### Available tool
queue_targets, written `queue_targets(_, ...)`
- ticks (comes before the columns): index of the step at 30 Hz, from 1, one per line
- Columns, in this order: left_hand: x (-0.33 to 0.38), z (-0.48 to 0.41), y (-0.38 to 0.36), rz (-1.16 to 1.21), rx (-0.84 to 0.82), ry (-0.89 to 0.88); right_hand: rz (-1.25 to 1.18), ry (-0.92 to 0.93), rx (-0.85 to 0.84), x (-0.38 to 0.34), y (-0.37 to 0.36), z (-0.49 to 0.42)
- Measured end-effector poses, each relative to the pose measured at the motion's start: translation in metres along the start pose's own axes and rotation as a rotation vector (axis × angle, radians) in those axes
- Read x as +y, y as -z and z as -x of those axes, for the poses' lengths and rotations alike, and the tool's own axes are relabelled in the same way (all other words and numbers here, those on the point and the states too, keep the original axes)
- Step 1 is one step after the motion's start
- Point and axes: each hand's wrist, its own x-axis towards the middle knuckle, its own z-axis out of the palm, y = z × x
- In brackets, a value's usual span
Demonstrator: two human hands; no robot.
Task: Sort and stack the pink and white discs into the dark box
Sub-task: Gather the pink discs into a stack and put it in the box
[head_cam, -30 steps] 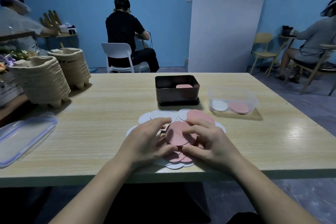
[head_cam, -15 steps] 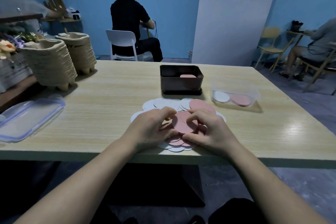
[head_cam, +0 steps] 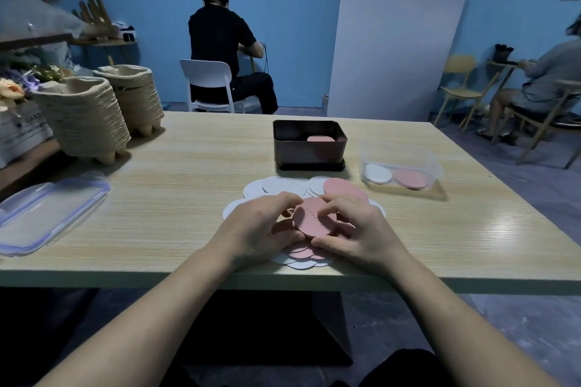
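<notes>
Hands: the left hand (head_cam: 257,226) and right hand (head_cam: 361,229) meet over the pile at the near edge of the bench (head_cam: 157,214); both grips are pinching one pink disc (head_cam: 314,220) by its rim, tilted up off the heap.
Pile: loose pink discs (head_cam: 298,251) lie under the hands, with white discs (head_cam: 283,184) fanned out toward 12 o'clock and a few more poking out at 6 o'clock, close to the bench edge.
Dark box (head_cam: 309,143): stands at 12 o'clock beyond the pile, with at least one pink disc already lying inside.
Clear tub (head_cam: 402,171): at about 1 o'clock, holding one white and one pink disc side by side.
Lid (head_cam: 47,217): a clear lid lies at 9 o'clock, apart from the work.
Risk: the near white discs could slide off the bench if the hands drag the heap; a second disc may cling under the lifted one and end up in the wrong stack.
Hidden: the palms cover much of the pile, so its count is unknown; the box wall hides how tall the stack is and whether white discs lie inside.
</notes>
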Motion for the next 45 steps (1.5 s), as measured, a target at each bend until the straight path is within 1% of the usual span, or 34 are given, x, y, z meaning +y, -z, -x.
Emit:
queue_targets(7,0.002,-0.003,-0.001,0.108,-0.03,0.078,0.01,0.007,0.023,0.0,0.001,0.001)
queue_targets(12,-0.002,-0.001,-0.003,0.055,0.016,0.006,0.097,0.014,0.019,0.0,-0.001,-0.001)
queue_targets(16,-0.004,-0.002,-0.005,0.03,0.023,0.003,0.143,0.024,0.0,0.001,-0.001,-0.003)
queue_targets(22,-0.007,-0.003,-0.005,0.068,0.032,0.027,0.157,0.045,-0.027,0.0,-0.002,-0.011)
queue_targets(25,-0.008,-0.004,-0.004,0.075,0.053,0.036,0.188,0.084,-0.02,-0.001,-0.002,-0.022)
queue_targets(29,-0.01,-0.006,-0.002,0.064,0.021,0.02,0.231,0.111,-0.042,0.004,-0.001,-0.034)
queue_targets(32,-0.012,-0.011,0.003,0.058,0.001,0.047,0.244,0.124,-0.067,0.006,0.003,-0.043)
queue_targets(37,-0.01,-0.039,0.021,0.039,-0.022,0.002,0.16,0.08,-0.023,0.01,0.015,-0.061)
queue_targets(40,-0.018,-0.063,0.028,-0.014,0.03,-0.028,0.122,0.029,0.031,0.016,0.026,-0.078)
queue_targets(45,-0.043,-0.108,0.033,-0.149,0.144,-0.068,0.18,-0.062,0.099,0.033,0.046,-0.121)
